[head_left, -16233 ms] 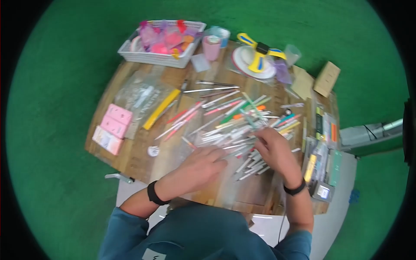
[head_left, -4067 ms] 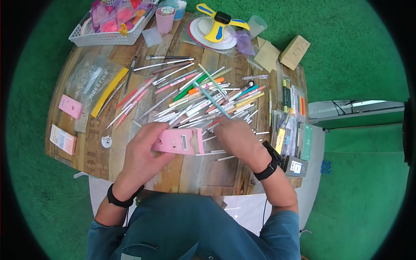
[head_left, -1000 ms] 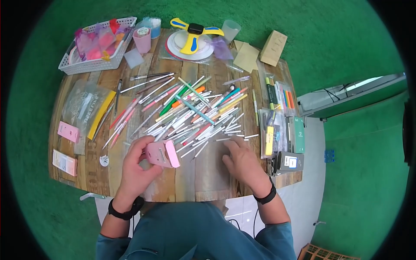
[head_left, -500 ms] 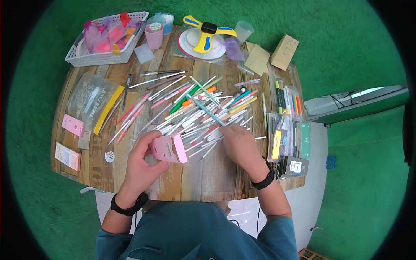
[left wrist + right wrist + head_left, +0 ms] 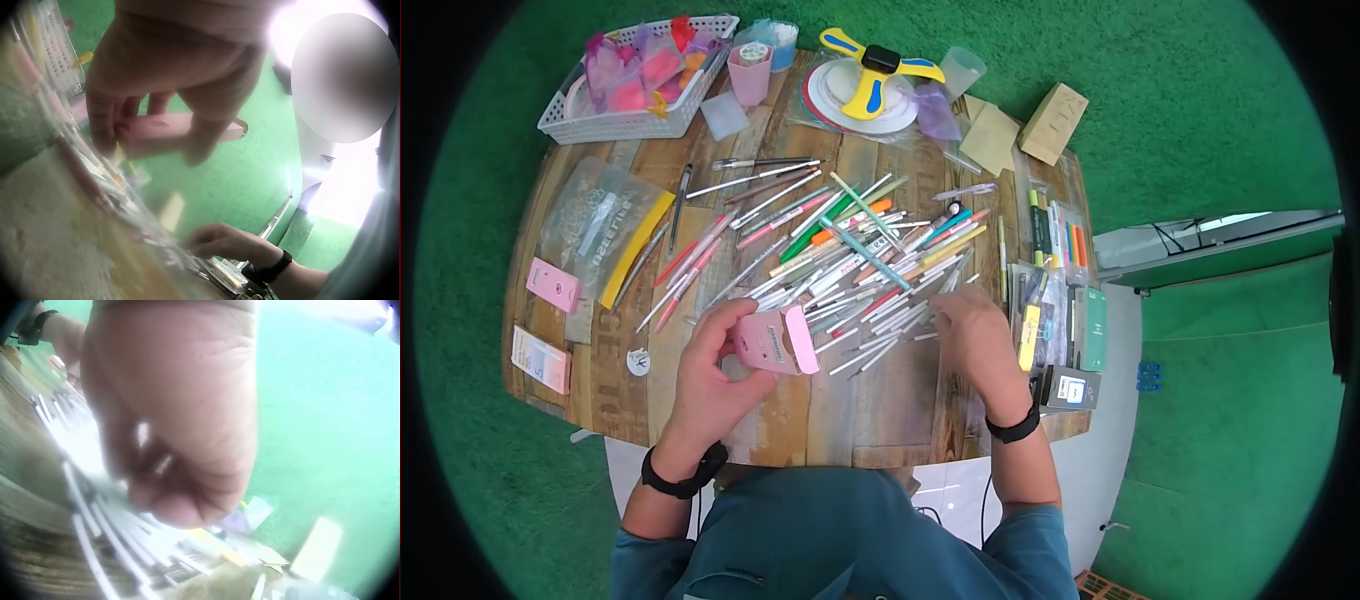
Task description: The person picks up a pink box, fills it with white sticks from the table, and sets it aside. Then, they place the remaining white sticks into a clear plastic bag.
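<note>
My left hand [image 5: 718, 365] grips a pink box [image 5: 768, 342] between thumb and fingers, its flap end facing right; the left wrist view also shows the box [image 5: 159, 128] in the hand [image 5: 169, 69]. To its right, my right hand [image 5: 978, 338] is at the right edge of a loose pile of pens and thin sticks [image 5: 855, 265]. In the right wrist view the fingers of that hand [image 5: 172, 412] are curled above white sticks [image 5: 119, 531]. Whether a stick is between the fingertips cannot be made out.
Left on the table [image 5: 815, 425] are a clear bag with a yellow edge [image 5: 637, 250], a second pink box [image 5: 553, 284] and a white-pink box [image 5: 541, 360]. A white basket [image 5: 635, 128] stands at the back left. Packs of pens [image 5: 1060, 240] and a dark box [image 5: 1070, 388] lie on the right.
Compared with half a second ago, my right hand has moved right, off the teal pen's end. The left hand still grips the pink box. The head view has shifted slightly.
</note>
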Available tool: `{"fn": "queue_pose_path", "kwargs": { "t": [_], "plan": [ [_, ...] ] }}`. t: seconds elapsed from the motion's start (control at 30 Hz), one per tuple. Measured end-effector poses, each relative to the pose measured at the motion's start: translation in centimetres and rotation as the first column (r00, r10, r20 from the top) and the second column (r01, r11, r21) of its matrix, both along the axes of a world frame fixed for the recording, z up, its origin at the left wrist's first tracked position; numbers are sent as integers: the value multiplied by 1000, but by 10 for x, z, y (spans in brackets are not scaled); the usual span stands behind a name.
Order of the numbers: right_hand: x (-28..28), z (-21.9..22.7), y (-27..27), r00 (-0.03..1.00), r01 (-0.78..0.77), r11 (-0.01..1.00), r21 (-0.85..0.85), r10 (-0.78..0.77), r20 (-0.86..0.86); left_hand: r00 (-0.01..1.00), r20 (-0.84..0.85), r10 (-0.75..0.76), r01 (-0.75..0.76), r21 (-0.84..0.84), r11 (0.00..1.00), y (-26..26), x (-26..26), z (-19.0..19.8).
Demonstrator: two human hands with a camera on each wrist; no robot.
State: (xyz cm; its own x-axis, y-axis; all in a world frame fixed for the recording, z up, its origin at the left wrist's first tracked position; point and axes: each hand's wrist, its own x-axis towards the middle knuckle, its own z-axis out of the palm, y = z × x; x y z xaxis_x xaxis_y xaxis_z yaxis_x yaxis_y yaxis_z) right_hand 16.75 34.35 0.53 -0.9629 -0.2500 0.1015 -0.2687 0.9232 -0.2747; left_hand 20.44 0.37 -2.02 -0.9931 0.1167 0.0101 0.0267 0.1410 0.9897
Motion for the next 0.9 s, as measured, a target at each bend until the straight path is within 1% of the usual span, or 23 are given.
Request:
{"fn": "queue_pose_path", "kwargs": {
  "t": [0.03,0.17,0.23,0.37,0.43,0.47,0.53,0.57,0.63,0.7,0.77,0.83,0.9],
  "plan": [
    [-1,1,3,1000,11,1000,21,-10,-30,1000,13,-2,3,-9,1000,-1,0,-1],
    [-5,5,12,999,43,999,1,-43,-14,1000,7,5,-5,11,1000,3,0,3],
    [-5,4,12,999,-38,998,-43,38,-12,1000,9,1,-1,17,1000,4,0,4],
    [-3,7,2,997,-60,997,-58,63,45,1000,13,5,-6,37,999,4,1,5],
    [-4,5,-3,993,-119,990,-70,120,14,1000,23,-3,2,22,1000,1,1,3],
    [-6,3,-7,993,-120,990,-73,121,14,999,32,-13,13,9,1000,0,2,3],
    [-9,1,-14,977,-213,974,-69,213,-14,999,31,-13,13,1,1000,0,2,2],
    [-11,-2,-17,977,-213,975,-69,213,-14,999,30,-12,12,-4,1000,0,2,2],
    [-16,-7,-20,970,-244,969,35,245,-9,999,30,-12,11,5,1000,0,3,2],
    [-20,-10,-22,967,-254,966,45,254,3,999,32,-5,4,15,1000,0,5,4],
    [-25,-10,-23,965,-262,963,56,262,14,1000,23,3,-5,60,998,2,5,7],
    [-28,-7,-22,938,-346,929,130,340,71,1000,18,4,-5,52,999,2,5,7],
    [-32,-4,-24,925,-379,915,135,371,82,1000,12,0,0,42,999,2,5,8]
  ]
}}
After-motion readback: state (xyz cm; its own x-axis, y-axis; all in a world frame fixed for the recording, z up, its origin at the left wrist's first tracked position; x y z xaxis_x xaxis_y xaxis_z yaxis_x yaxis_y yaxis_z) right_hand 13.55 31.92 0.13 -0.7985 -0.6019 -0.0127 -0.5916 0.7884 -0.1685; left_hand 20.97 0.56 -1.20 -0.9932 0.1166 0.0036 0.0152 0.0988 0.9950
